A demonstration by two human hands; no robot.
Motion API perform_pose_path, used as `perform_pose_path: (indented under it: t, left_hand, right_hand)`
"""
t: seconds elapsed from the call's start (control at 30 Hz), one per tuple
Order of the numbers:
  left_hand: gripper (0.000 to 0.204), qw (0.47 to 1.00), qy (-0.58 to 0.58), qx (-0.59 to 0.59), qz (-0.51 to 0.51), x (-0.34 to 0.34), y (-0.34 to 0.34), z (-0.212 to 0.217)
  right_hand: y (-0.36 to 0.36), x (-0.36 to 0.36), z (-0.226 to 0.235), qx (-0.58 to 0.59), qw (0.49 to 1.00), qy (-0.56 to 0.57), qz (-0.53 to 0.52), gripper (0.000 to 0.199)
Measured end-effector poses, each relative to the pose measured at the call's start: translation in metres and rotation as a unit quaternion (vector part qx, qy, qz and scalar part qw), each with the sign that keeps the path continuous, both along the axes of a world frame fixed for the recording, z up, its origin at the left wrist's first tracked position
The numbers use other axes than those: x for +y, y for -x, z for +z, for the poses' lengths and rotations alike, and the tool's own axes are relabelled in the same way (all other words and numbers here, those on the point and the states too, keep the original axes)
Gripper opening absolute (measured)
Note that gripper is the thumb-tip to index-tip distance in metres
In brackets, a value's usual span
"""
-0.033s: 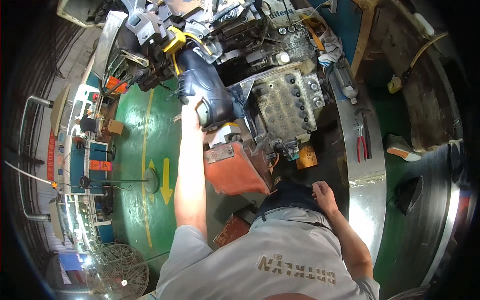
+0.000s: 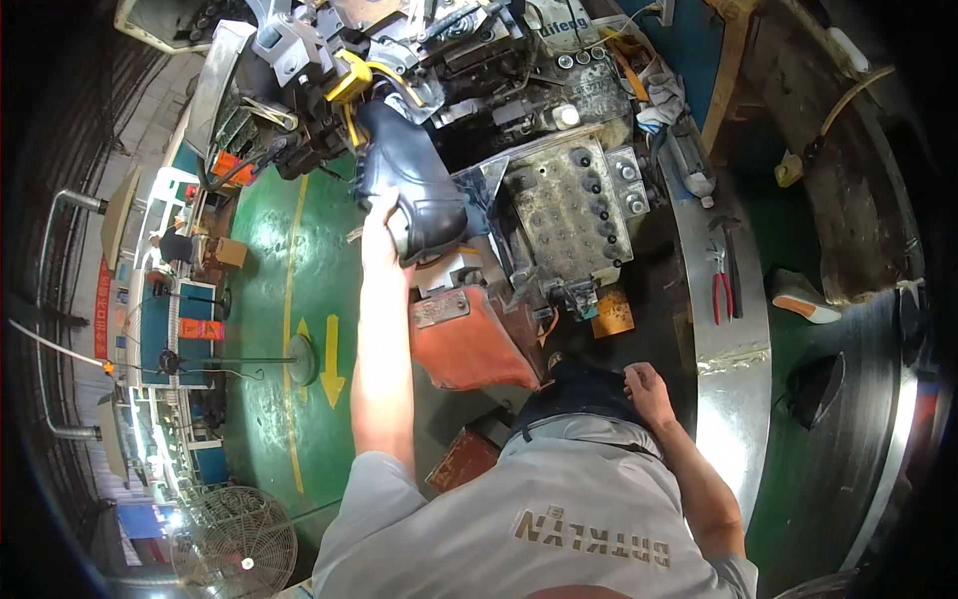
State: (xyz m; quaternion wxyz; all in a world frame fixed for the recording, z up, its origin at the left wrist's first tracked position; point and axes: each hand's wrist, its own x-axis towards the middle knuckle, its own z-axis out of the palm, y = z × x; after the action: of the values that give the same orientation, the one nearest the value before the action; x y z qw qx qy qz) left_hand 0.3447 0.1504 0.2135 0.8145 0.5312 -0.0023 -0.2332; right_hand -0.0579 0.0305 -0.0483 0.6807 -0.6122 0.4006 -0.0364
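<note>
Left hand (image 2: 379, 225) is reaching up with the arm stretched out, fingers wrapping around the heel end of a dark boot (image 2: 409, 190) and gripping it from below. The boot is sitting tilted, sole side facing the camera, with its upper end pressing into the machine (image 2: 439, 60), just beside a yellow part (image 2: 351, 78). Its lower end is hanging just above the machine's orange-red cover (image 2: 464, 344). Right hand (image 2: 647, 384) is resting low near the body, fingers curling loosely against dark cloth at the waist, holding nothing visible; how tightly it is closing, cannot tell. A grey metal block (image 2: 574, 205) with rows of holes is standing to the right of the boot, apart from it. Red-handled pliers (image 2: 720, 285) are lying on the curved steel bench (image 2: 733, 349) at right, well apart from both hands. A pale shoe sole with an orange edge (image 2: 803, 298) is lying farther right on the green surface. A fan (image 2: 235, 544) is standing on the green floor (image 2: 264, 399) at lower left, beside yellow arrows (image 2: 321, 344).
</note>
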Motion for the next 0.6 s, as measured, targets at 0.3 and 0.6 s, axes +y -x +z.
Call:
perform_pose_path:
  t: [0.3,0.6]
  left_hand:
    - [0.092,0.92,0.288,0.071,-0.257,0.02,0.146,-0.045]
    - [0.111,0.912,0.16,0.144,-0.349,-0.033,0.236,-0.075]
  right_hand:
    - [0.0,-0.007,0.041,-0.058,0.997,-0.039,-0.022,0.023]
    - [0.011,-0.029,0.163,-0.288,0.951,-0.102,-0.058,0.042]
